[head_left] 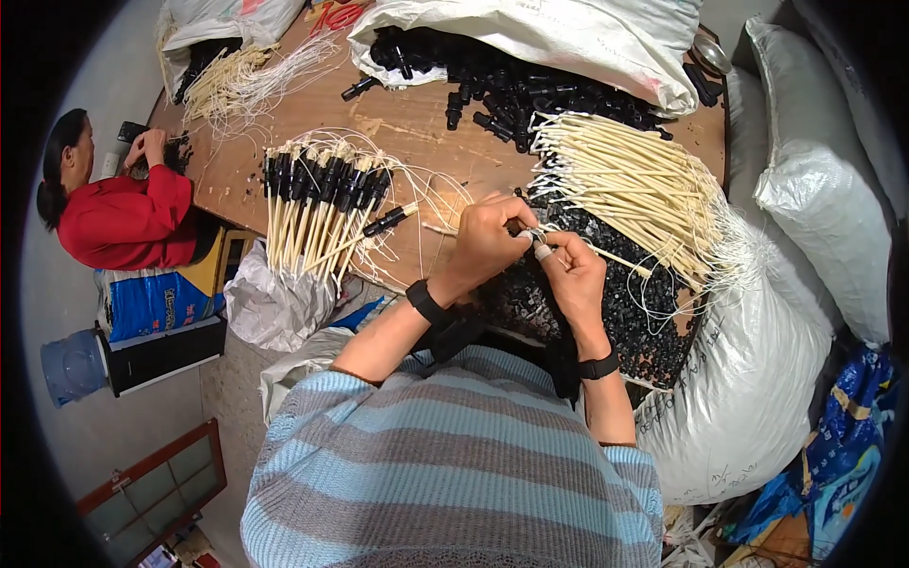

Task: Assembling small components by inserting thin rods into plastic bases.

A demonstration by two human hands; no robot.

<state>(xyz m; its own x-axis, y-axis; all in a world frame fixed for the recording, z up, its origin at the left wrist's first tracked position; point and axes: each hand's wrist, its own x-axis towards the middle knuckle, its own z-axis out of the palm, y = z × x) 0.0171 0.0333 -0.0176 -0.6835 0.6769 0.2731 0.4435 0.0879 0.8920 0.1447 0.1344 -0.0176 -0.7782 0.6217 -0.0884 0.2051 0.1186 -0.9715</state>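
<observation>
In the middle of the table, my left hand [488, 237] and my right hand [575, 270] meet at the fingertips. Both pinch a thin white string [538, 229], and its exact loop is too small to make out. A white band wraps a finger of my right hand. Behind that hand a cream stick [620, 260] slants down to the right; my fingers hide where it begins. Small black parts [634, 312] lie heaped under and beside my hands. To the left, a bundle of cream sticks with black plastic fittings [331, 185] and white strings lies on the table.
Many cream sticks [625, 189] with strings are piled at the right. A white sack [549, 43] spills black fittings [511, 104] at the far side. Full white sacks [739, 398] stand right of the table. A person in red [123, 218] sits at the left.
</observation>
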